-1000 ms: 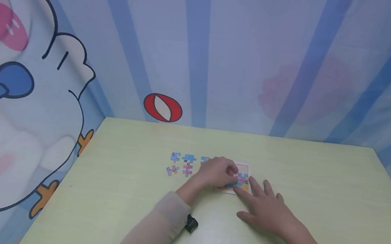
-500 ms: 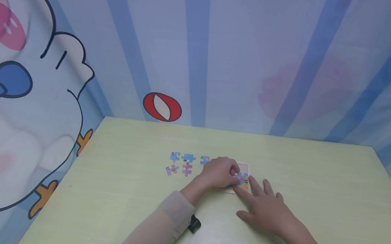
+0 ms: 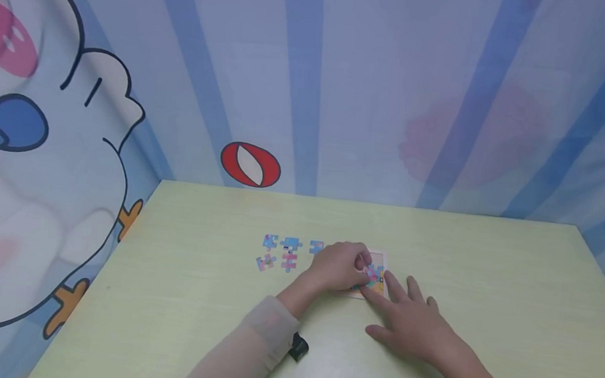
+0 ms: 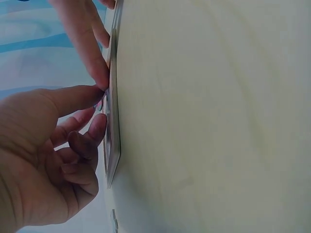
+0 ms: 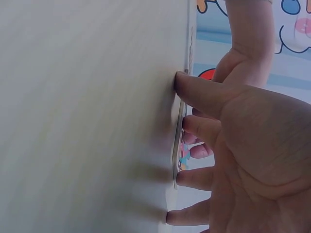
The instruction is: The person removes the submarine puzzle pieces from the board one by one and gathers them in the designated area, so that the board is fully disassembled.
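Note:
A small jigsaw board (image 3: 385, 259) with a pale rim lies on the table, part of it hidden under my left hand (image 3: 336, 266). The thumb and fingers of that hand pinch a small puzzle piece (image 4: 100, 104) low against the board's face; its picture is mostly covered. Blue, pink and orange fitted pieces (image 3: 374, 272) show in the board. My right hand (image 3: 413, 328) lies with fingers spread, its index fingertip touching the board's near side and another finger at its right edge. Its thumb rests on the table.
Several loose puzzle pieces (image 3: 291, 244) lie left of the board in two rough rows, blue ones behind and pink ones (image 3: 289, 262) in front. The pale table (image 3: 174, 298) meets a striped cloth backdrop (image 3: 364, 98) at its far edge.
My left hand has shifted slightly to the right over the board during the first half second, then hardly moves. My right hand stays in place.

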